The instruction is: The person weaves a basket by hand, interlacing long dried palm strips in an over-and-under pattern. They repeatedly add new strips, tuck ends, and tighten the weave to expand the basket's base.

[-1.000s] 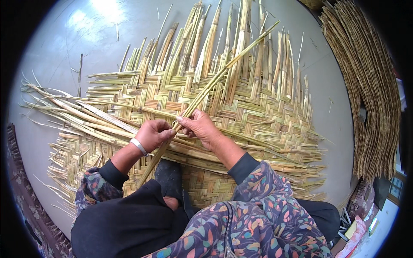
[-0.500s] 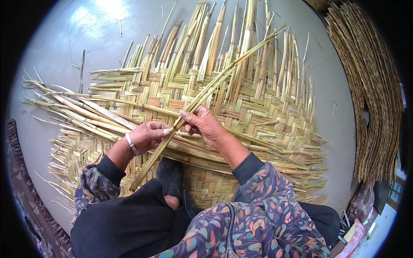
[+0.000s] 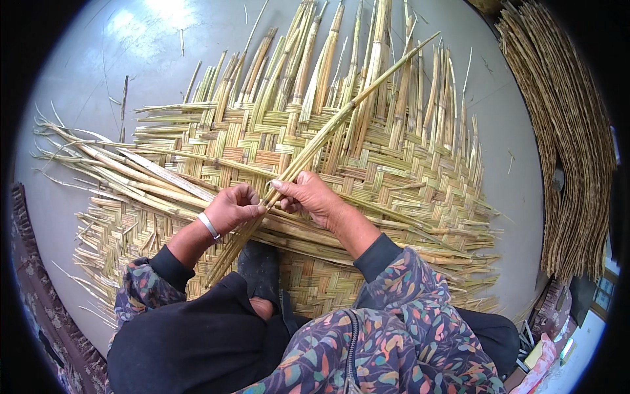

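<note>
A slender bundle of split reeds [image 3: 314,148] slants across the middle, from my lap up toward the upper right. My left hand [image 3: 237,207], with a pale bangle on its wrist, pinches it low down between thumb and fingers. Just above, my right hand [image 3: 311,199] grips the same reeds, thumb on top. Beneath both hands spreads a half-woven reed mat [image 3: 420,174] in a zigzag pattern, its loose ends fanning out at the far side. Across the mat lies a pile of loose reed stalks [image 3: 141,180], with thin, frayed tips at the left.
A tall stack of brown dried stalks [image 3: 558,138] stands along the right side. My dark shoe [image 3: 258,266] rests on the mat's near part. Bits of reed are scattered on the grey floor [image 3: 85,72]. A fringed dark rug [image 3: 46,289] lies at the lower left.
The reeds between my hands have turned slightly and their upper tip sits a little higher. My left hand has shifted slightly right, its fingers more curled; my right hand has dropped slightly.
</note>
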Motion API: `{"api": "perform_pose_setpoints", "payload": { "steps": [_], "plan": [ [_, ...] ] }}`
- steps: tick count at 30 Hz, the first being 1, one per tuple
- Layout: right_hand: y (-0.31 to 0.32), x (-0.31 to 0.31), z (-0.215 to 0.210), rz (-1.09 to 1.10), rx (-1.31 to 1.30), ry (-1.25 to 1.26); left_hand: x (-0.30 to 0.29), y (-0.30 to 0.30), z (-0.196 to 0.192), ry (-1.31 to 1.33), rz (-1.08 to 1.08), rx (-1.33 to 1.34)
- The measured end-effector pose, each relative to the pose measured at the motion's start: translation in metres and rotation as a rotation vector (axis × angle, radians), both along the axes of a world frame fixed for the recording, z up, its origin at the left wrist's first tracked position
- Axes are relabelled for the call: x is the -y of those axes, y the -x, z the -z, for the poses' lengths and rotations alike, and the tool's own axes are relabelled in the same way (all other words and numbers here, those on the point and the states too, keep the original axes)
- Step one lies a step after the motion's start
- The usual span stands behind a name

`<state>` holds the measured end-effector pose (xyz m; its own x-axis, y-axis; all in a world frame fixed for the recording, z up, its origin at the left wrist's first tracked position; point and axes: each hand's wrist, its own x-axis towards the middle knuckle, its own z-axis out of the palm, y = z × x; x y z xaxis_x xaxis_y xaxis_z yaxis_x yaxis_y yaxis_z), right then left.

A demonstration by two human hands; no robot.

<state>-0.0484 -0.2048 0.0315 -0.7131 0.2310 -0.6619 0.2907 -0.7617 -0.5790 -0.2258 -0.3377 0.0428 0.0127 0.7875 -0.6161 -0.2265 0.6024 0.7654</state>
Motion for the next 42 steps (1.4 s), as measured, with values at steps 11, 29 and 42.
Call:
{"api": "perform_pose_setpoints", "payload": {
  "steps": [11,29,42],
  "plan": [
    [0.006,-0.001,-0.001,0.13,-0.005,-0.283,0.0,-0.008,-0.016,0.137,0.027,-0.167],
    [-0.006,-0.063,-0.038,0.441,-0.071,-0.167,-0.006,-0.023,-0.024,0.23,0.1,0.185],
    [-0.018,-0.086,-0.051,0.463,-0.111,-0.198,-0.015,-0.03,-0.018,0.264,0.342,0.214]
  ]
}}
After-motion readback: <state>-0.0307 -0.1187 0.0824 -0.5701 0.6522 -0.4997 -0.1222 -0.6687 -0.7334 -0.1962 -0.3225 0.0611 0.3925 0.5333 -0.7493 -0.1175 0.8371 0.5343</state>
